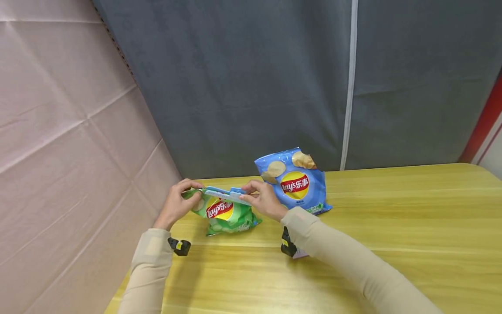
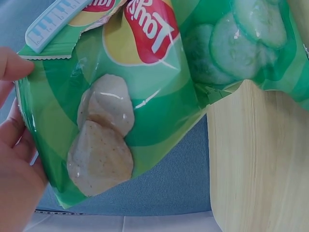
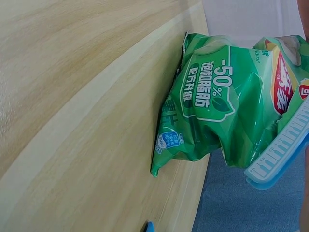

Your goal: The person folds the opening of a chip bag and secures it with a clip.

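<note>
A green bag of Lay's potato chips (image 1: 235, 222) stands on the table, its top edge folded over. My left hand (image 1: 176, 203) pinches the bag's upper left corner between thumb and fingers. Across the folded top lies a blue and white bag clip (image 1: 225, 194) with a piano-key pattern. The right end of that clip is pinched by my right hand (image 1: 266, 199). In the left wrist view, the clip (image 2: 53, 26) sits over the fold close to my left thumb. The clip's other end (image 3: 277, 154) sticks out past the bag in the right wrist view.
A blue bag of Lay's chips (image 1: 298, 187) leans upright just behind my right hand. Part of a small pinkish item (image 1: 300, 253) shows under my right wrist. Dark grey curtain (image 1: 251, 87) hangs behind the wooden table (image 1: 392, 226), and a pale cloth wall (image 1: 78, 152) stands on the left.
</note>
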{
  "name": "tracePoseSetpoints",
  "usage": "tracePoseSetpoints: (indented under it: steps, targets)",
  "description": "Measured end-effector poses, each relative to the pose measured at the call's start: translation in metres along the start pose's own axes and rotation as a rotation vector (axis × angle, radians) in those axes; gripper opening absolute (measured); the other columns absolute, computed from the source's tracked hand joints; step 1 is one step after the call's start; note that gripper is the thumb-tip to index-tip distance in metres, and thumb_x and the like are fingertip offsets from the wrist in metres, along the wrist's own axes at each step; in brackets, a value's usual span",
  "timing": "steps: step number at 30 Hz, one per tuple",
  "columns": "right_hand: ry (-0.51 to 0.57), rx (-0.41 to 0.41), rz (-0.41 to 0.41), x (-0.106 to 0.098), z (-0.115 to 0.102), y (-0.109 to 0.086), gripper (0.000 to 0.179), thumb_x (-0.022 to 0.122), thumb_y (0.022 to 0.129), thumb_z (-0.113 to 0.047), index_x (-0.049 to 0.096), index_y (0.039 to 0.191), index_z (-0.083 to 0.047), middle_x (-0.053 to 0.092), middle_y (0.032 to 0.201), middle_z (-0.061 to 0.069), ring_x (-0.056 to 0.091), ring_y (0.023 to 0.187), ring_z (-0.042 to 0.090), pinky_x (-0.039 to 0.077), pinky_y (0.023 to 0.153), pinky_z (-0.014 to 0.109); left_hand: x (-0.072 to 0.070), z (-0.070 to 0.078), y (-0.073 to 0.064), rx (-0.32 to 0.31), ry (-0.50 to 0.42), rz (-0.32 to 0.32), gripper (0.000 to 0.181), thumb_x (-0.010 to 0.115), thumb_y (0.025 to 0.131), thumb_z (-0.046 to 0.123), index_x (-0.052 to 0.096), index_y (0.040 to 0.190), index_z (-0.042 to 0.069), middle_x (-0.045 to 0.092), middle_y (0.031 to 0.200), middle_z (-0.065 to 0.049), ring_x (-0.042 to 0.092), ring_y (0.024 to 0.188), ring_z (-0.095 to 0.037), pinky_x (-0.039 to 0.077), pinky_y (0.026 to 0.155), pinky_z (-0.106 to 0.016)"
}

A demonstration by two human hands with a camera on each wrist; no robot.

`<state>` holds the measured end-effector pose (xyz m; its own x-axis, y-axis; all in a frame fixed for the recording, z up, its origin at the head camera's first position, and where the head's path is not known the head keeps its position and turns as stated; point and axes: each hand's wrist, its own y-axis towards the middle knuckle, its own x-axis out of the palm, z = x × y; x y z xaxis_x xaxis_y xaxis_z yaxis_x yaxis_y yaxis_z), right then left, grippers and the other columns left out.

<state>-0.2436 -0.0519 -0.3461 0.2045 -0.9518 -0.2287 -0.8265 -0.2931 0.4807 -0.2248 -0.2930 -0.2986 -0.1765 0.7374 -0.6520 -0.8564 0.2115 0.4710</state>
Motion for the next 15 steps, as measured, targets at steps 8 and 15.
tracePoseSetpoints:
  steps: [8,15]
  targets:
    - [0.004,-0.001,0.005,0.007,0.020,0.006,0.016,0.067,0.076,-0.002,0.061,0.090,0.003,0.062,0.089,0.013,0.060,0.082,0.022,0.049,0.070,0.022,0.000,0.001,0.001,-0.004,0.024,0.018,0.013,0.061,0.079,-0.002,0.067,0.090,0.002,0.063,0.089,-0.010,0.054,0.085,-0.020,0.044,0.078,-0.039]
    - [0.000,-0.008,0.008,0.009,0.018,0.007,0.015,0.067,0.076,-0.001,0.061,0.089,0.002,0.063,0.088,0.012,0.060,0.081,0.021,0.049,0.070,0.021,-0.001,0.008,-0.001,-0.047,-0.010,0.058,0.009,0.063,0.078,-0.004,0.062,0.087,-0.004,0.062,0.087,-0.018,0.056,0.087,-0.031,0.044,0.078,-0.044]
